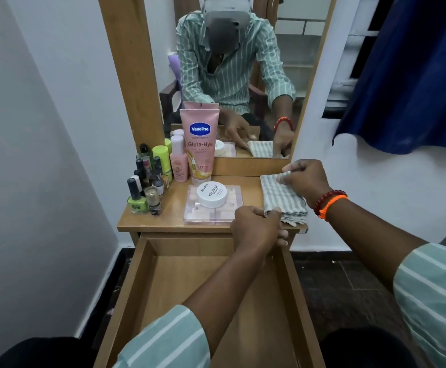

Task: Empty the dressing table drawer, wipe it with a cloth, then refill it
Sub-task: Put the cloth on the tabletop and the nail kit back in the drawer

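The wooden drawer [137,282] stands pulled out below the tabletop, with nothing inside it. A folded grey-and-white striped cloth [280,199] lies on the right end of the dressing table top [174,205]. My left hand [256,227] pinches the cloth's near left corner. My right hand [305,177], with red and orange bracelets at the wrist, pinches its far right corner. A pink Vaseline tube [199,144], a small pink bottle [178,160], a white nail polish remover jar [212,195] on a flat clear case [214,216] and several nail polish bottles [143,187] stand on the table.
A mirror [243,75] rises behind the tabletop and reflects me and the cloth. A white wall [44,128] closes the left side. A blue curtain [415,75] hangs at the upper right. Dark floor tiles [336,282] lie right of the drawer.
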`<state>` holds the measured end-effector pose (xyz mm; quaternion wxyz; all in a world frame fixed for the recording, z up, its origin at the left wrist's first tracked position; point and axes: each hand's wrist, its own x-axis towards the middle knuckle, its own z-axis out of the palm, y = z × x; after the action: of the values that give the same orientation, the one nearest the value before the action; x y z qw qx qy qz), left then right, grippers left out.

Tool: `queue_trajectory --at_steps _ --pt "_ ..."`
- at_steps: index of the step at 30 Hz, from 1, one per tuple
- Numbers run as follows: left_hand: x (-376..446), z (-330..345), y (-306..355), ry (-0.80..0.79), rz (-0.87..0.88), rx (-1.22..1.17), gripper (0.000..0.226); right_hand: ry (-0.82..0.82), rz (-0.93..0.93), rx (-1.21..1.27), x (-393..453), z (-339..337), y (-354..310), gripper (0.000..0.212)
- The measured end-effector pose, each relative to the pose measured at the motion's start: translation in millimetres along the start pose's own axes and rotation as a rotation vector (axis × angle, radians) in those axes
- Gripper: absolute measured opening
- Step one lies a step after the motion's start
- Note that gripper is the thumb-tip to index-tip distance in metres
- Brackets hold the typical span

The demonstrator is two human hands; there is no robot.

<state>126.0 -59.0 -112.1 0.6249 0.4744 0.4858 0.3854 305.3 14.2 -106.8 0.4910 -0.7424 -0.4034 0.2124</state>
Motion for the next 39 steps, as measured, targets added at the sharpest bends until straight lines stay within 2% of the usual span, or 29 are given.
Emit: queue_trajectory --at_steps 4,6,9,12,15,18,21,25,29,32,39 --pt "-17.4 -27.0 4.3 -0.019 0.05 0.053 0.018 0.151 -0.106 -0.205 -15.9 4.7 -11.7 0.02" --pt "-23.3 -52.6 7.7 0.057 0.103 0.119 0.01 0.188 -0.206 -0.257 -33.0 10.3 -24.6 0.011" --pt "-18.7 -101.0 6.5 0.304 0.295 0.413 0.004 0.07 -0.258 -0.296 -61.4 22.1 -45.5 0.016" --pt "-10.5 -135.8 2.2 0.476 0.416 0.673 0.017 -0.135 -0.144 -0.375 -81.4 43.6 -61.5 0.044" --pt "-3.7 -145.0 -3.0 0.49 0.427 0.81 0.035 -0.228 -0.07 -0.447 -93.4 64.8 -70.3 0.058" --pt "1.0 -142.5 -7.9 0.456 0.43 0.88 0.038 -0.265 0.01 -0.46 -107.8 70.7 -81.5 0.065" --pt "4.8 -136.7 -7.8 0.43 0.395 0.868 0.041 -0.259 0.088 -0.365 -116.9 70.3 -87.4 0.058" --pt "2.6 -135.9 -8.8 0.443 0.373 0.795 0.039 -0.232 0.09 -0.345 -126.3 67.2 -89.7 0.043" --pt "-12.4 -143.8 -11.7 0.422 0.426 0.69 0.033 -0.242 0.146 -0.296 -140.2 59.6 -84.1 0.065" --pt "-36.6 -148.9 -12.4 0.361 0.426 0.565 0.028 -0.24 0.125 -0.284 -156.6 50.3 -75.1 0.061" --pt "-88.7 -167.8 -23.8 0.108 0.166 0.349 0.021 -0.21 0.0 -0.392 -207.1 39.6 -36.2 0.055"
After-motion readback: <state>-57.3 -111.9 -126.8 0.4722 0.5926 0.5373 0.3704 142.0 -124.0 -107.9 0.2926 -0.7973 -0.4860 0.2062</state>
